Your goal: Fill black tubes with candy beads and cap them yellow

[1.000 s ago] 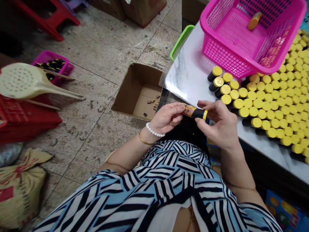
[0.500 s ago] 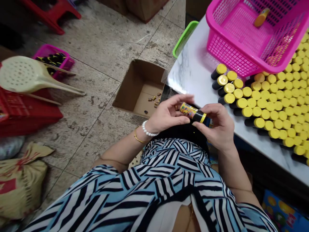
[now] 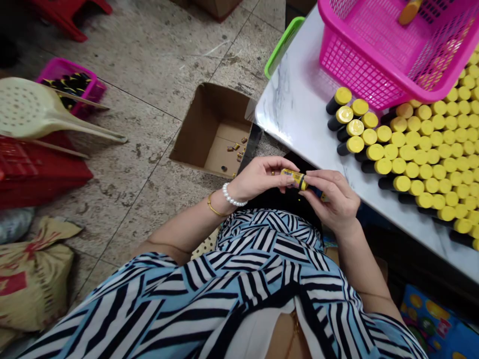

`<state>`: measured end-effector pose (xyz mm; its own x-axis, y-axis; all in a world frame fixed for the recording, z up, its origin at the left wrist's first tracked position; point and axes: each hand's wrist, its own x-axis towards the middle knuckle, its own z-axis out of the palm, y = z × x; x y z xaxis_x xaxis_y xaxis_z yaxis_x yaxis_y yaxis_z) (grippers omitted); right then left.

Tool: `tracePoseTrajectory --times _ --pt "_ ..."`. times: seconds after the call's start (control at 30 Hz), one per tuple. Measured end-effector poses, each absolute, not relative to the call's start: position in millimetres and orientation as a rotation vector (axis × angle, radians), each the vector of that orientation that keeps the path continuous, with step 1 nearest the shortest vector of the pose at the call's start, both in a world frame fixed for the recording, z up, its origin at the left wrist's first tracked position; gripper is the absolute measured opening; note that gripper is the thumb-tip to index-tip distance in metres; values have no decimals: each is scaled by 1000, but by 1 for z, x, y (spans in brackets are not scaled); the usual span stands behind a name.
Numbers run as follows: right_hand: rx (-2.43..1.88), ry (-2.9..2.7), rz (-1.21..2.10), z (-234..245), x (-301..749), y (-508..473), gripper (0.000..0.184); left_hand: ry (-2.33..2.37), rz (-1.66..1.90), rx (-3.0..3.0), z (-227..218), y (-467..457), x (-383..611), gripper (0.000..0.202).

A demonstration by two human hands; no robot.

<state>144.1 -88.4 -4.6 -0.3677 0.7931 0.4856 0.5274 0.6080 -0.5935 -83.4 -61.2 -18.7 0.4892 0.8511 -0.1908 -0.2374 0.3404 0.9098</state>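
Observation:
Both my hands hold one small tube (image 3: 294, 177) with a colourful yellow label and a black end, in front of my lap. My left hand (image 3: 258, 178) pinches its labelled end. My right hand (image 3: 331, 197) grips the black end, fingers curled round it. Just right of my hands, several black tubes with yellow caps (image 3: 411, 149) lie in packed rows on a white marble table (image 3: 295, 114).
A pink basket (image 3: 374, 55) with one orange tube (image 3: 409, 11) stands on the table's far side, a green tray (image 3: 282, 47) beside it. On the floor are an open cardboard box (image 3: 213, 129) with small bits, a red crate (image 3: 33, 169), a cream scoop (image 3: 37, 112), a sack (image 3: 33, 284).
My hands have drawn closer together along the tube, so less of it shows. The fingers of my left hand, spread half a second ago, have closed on the label end.

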Motion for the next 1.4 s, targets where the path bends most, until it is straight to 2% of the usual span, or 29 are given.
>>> tracePoseTrajectory --times 0.23,0.47,0.57,0.67,0.73,0.87,1.0,1.07,1.17,1.3,1.4 --pt "-1183 -1650 826 -29 127 -98 29 860 942 1260 -20 -65 -78 28" --pt "-1040 -1981 535 -31 131 -97 33 786 800 898 -32 -68 -82 45" --pt "-1110 -1871 598 -37 127 -98 31 876 925 1050 -33 -73 -78 34" --pt "-1248 -1602 851 -45 119 -104 28 903 1060 1373 -31 -76 -77 21" --pt "-1275 -1473 991 -48 115 -107 28 858 1047 1425 -31 -75 -79 26" --pt "-1254 -1409 969 -49 117 -107 36 819 939 1095 -33 -71 -86 54" --pt "-1137 -1444 1201 -39 123 -104 42 833 753 946 -34 -72 -88 45" --pt "-1083 -1462 1322 -35 125 -103 35 819 702 928 -33 -75 -87 46" --pt "-1106 -1467 1245 -34 127 -102 16 748 680 857 -32 -80 -84 49" --pt "-1159 -1396 1097 -41 124 -104 5 615 682 724 -36 -84 -82 53" --pt "-1181 -1413 1181 -43 123 -105 18 648 685 674 -38 -86 -82 52"
